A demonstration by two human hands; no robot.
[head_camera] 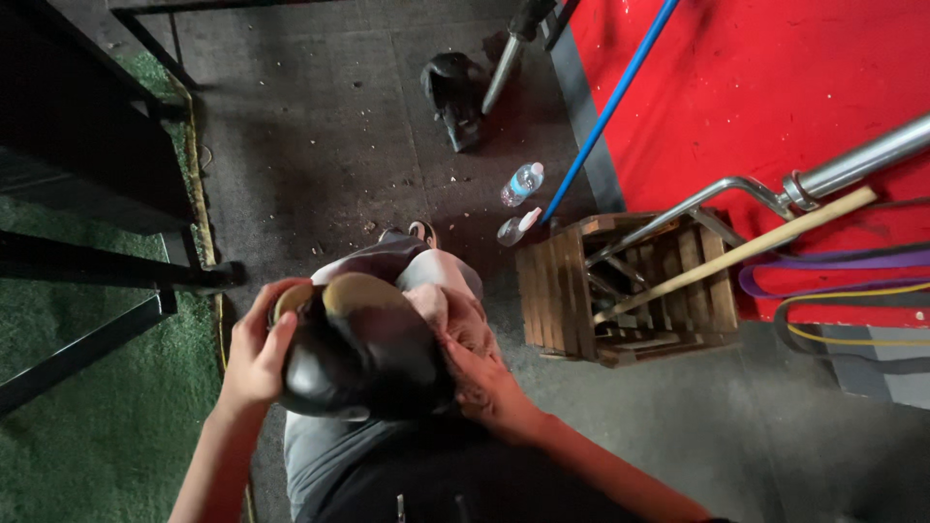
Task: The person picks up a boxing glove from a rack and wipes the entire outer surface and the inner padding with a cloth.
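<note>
While the left hand [260, 351] curls its fingers [281, 334] around the heel end of a black shoe [363, 353], the right hand [484, 383] clasps its other side, fingers bent against it, above the lap; a wooden crate [572, 300] stands nearby on the floor [320, 145].

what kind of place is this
Probably a gym or training room: a steel barbell lies over a red mat, stretch bands sit beside a wooden crate of bars, and both hands hold a black boxing glove.
</note>
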